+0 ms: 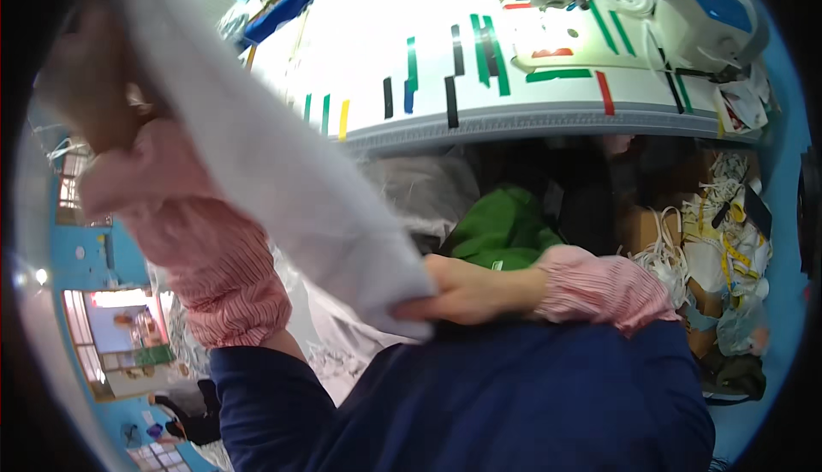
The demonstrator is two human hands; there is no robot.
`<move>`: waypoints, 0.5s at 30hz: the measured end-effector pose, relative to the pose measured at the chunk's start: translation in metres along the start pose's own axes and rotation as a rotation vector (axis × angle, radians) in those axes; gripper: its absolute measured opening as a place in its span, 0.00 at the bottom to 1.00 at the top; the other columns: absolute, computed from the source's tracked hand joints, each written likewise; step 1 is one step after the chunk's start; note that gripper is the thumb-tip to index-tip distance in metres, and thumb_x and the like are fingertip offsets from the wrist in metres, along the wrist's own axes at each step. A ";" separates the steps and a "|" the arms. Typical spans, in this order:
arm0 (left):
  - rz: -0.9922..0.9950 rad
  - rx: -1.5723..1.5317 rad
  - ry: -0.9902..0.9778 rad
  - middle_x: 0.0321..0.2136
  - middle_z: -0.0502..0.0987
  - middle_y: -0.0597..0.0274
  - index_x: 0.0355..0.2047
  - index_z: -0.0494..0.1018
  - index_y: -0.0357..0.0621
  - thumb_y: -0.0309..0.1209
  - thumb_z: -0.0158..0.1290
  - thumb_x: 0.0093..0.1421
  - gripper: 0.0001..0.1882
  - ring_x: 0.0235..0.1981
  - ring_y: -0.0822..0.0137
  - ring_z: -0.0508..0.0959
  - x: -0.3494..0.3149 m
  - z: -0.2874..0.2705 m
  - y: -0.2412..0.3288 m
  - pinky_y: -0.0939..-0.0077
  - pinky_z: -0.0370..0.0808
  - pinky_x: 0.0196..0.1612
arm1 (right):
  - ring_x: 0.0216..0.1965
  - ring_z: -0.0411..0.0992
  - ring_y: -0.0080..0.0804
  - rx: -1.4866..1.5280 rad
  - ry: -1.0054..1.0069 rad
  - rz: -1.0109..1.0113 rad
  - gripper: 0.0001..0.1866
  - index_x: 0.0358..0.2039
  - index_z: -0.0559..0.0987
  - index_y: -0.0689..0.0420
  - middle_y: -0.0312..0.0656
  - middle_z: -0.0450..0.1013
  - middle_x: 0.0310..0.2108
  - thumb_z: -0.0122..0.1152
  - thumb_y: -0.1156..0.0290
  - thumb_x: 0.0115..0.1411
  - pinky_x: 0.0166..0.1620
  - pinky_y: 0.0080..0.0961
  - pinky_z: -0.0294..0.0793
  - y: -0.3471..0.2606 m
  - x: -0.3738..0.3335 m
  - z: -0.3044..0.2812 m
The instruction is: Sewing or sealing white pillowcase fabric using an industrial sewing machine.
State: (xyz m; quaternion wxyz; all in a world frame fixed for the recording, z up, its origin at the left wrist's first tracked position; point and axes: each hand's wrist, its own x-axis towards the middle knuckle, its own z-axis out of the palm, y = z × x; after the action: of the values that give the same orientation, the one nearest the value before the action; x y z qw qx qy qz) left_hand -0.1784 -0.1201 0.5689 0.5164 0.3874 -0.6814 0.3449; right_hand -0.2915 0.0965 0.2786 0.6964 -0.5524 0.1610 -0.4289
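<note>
A long white cloth (265,155) is stretched slantwise through the air, from the upper left down to the middle. At its lower end, my right hand (479,288) pinches the edge between thumb and fingers. My left hand (94,78) is raised at the upper left beside the cloth's high end, which it appears to hold up. Motion blurs that hand, and its fingertips are hard to make out. Pink striped sleeve covers wrap both forearms. Below the cloth, more pale fabric (330,331) lies by my lap.
Ahead stands a white sewing table (368,61) with green, black, red and yellow tape strips. A sewing machine (668,9) is at its right. Green cloth (501,228) lies under the table edge. White cords (668,253) and a yellow tape measure (735,258) heap at the right.
</note>
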 end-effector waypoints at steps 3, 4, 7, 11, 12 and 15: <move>0.189 -0.126 0.045 0.25 0.79 0.54 0.32 0.75 0.39 0.36 0.53 0.60 0.11 0.26 0.62 0.80 -0.037 0.038 -0.014 0.72 0.75 0.29 | 0.54 0.69 0.36 0.441 0.250 -0.221 0.20 0.51 0.73 0.64 0.45 0.72 0.51 0.61 0.79 0.57 0.57 0.33 0.66 -0.019 -0.067 -0.021; 0.103 -0.136 0.011 0.28 0.80 0.55 0.34 0.76 0.43 0.36 0.53 0.61 0.10 0.27 0.61 0.81 -0.055 0.041 -0.012 0.73 0.75 0.30 | 0.49 0.72 0.34 0.636 0.428 -0.199 0.17 0.50 0.73 0.63 0.44 0.73 0.47 0.57 0.75 0.61 0.51 0.32 0.71 -0.019 -0.087 -0.029; -0.098 -0.683 -0.259 0.22 0.75 0.68 0.33 0.76 0.46 0.29 0.55 0.61 0.03 0.24 0.78 0.73 -0.140 0.032 0.021 0.83 0.69 0.27 | 0.41 0.75 0.27 0.366 0.866 -0.082 0.14 0.45 0.75 0.62 0.40 0.76 0.40 0.51 0.67 0.66 0.42 0.25 0.75 -0.014 -0.131 -0.077; -0.656 -1.243 -1.003 0.20 0.69 0.75 0.33 0.72 0.41 0.22 0.55 0.60 0.03 0.21 0.84 0.65 -0.246 0.009 0.094 0.88 0.61 0.23 | 0.39 0.74 0.32 -0.772 1.195 0.244 0.15 0.47 0.74 0.63 0.41 0.75 0.37 0.57 0.74 0.60 0.45 0.23 0.71 0.002 -0.142 -0.110; -0.762 -1.322 -1.099 0.20 0.69 0.75 0.33 0.72 0.40 0.23 0.55 0.60 0.03 0.21 0.84 0.64 -0.262 0.008 0.108 0.89 0.60 0.23 | 0.38 0.74 0.34 -1.168 1.232 0.298 0.16 0.47 0.74 0.63 0.43 0.74 0.36 0.60 0.75 0.57 0.44 0.23 0.71 0.003 -0.139 -0.107; -0.895 -1.475 -1.150 0.20 0.69 0.75 0.34 0.71 0.39 0.22 0.54 0.61 0.03 0.21 0.85 0.65 -0.288 0.002 0.128 0.89 0.60 0.23 | 0.36 0.73 0.36 -1.081 1.109 -0.113 0.17 0.43 0.76 0.61 0.45 0.73 0.38 0.66 0.77 0.50 0.41 0.24 0.72 -0.012 -0.120 -0.092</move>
State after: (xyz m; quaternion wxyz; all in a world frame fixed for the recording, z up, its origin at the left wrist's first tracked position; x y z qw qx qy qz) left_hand -0.2446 -0.0135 0.2799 0.3029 0.2990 -0.6606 -0.6185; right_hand -0.4304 0.1312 0.2284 0.1247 -0.5274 0.6445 -0.5394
